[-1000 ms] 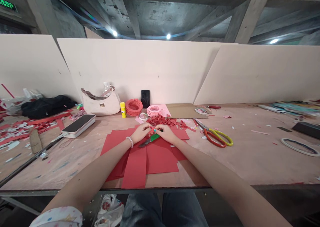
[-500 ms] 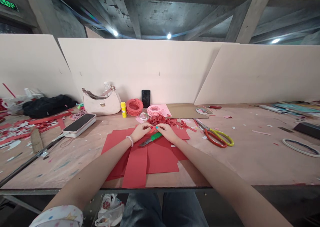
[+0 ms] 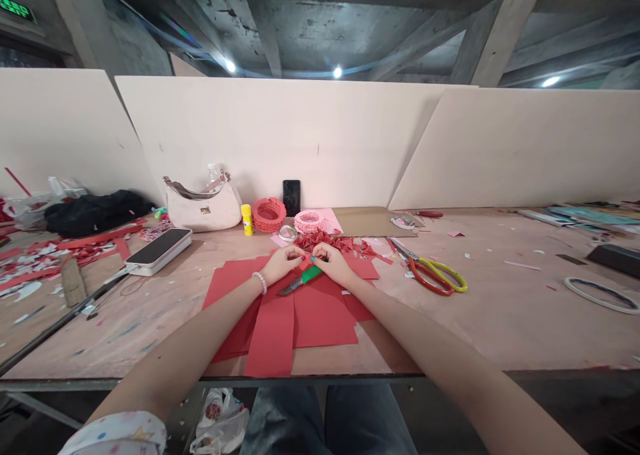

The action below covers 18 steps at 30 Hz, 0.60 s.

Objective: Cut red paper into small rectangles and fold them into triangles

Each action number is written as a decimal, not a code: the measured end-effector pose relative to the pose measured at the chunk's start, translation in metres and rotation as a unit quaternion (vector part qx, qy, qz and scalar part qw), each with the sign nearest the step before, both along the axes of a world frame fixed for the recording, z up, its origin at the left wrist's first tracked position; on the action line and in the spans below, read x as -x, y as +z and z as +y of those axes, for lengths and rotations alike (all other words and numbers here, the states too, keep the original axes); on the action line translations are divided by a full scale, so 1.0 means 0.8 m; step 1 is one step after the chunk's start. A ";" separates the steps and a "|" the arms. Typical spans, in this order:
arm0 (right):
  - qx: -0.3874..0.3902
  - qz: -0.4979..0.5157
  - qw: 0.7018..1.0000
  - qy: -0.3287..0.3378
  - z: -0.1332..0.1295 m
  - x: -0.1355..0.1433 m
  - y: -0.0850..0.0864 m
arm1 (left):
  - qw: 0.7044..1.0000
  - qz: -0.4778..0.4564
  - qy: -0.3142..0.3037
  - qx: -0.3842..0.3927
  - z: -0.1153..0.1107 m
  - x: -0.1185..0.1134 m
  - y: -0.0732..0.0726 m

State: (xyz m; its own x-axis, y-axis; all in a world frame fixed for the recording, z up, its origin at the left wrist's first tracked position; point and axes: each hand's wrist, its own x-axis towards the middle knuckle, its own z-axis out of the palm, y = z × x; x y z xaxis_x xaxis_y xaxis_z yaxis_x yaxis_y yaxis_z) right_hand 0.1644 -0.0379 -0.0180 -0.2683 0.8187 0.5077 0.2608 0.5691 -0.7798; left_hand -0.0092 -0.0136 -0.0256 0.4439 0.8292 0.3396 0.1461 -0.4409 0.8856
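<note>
Fingertips almost meeting, my left hand (image 3: 281, 264) and my right hand (image 3: 331, 263) pinch a small piece of red paper (image 3: 306, 261) between them. Just below lies a green-handled utility knife (image 3: 303, 279), its blade pointing left. It rests on a spread of red paper sheets (image 3: 327, 318), with a red paper strip (image 3: 270, 338) reaching to the table's front edge. Behind my fingers is a heap of small folded red paper pieces (image 3: 345, 243). A red ring of folded paper (image 3: 269, 215) and a pink ring of folded paper (image 3: 309, 221) stand farther back.
Right of the sheets lie scissors with red and yellow handles (image 3: 437, 276) and a roll of tape (image 3: 603, 295). To the left are a white power bank-like device (image 3: 159, 251), a glue stick (image 3: 247, 219) and a white handbag (image 3: 204, 205). A dark phone (image 3: 291, 197) leans on the back panel.
Both hands have shifted very slightly, and more of the small red paper piece shows between my fingertips. The other things stay where they were.
</note>
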 end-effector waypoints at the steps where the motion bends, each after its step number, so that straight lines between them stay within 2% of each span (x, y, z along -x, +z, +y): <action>1: -0.003 -0.004 1.000 0.001 -0.001 0.000 0.001 | 1.000 -0.001 0.002 0.000 0.000 0.000 0.000; 10: -0.020 -0.041 0.999 0.015 -0.005 0.000 0.006 | 1.000 0.009 -0.002 -0.004 0.003 0.002 0.000; 18: -0.025 -0.063 0.998 0.003 -0.004 0.000 0.007 | 1.000 0.024 0.001 -0.016 0.002 0.001 -0.001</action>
